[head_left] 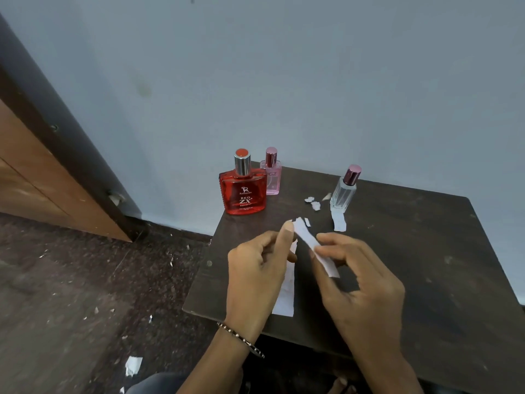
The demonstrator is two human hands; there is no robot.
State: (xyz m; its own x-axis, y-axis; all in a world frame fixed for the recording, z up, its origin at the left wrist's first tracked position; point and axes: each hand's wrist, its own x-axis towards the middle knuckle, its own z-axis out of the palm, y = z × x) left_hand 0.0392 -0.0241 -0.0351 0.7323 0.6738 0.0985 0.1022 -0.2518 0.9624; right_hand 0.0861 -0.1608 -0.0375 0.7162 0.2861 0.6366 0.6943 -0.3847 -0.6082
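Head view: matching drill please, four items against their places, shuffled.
Items:
1. red bottle
2. pink bottle
3. clear bottle
4. paper strip

Places:
A. pinched between left hand and right hand
B. far left corner of the table
C. just behind the red one
D. furthest right of the bottles, torn scraps beside it

Pairs: 1-B, 2-C, 3-D, 4-A
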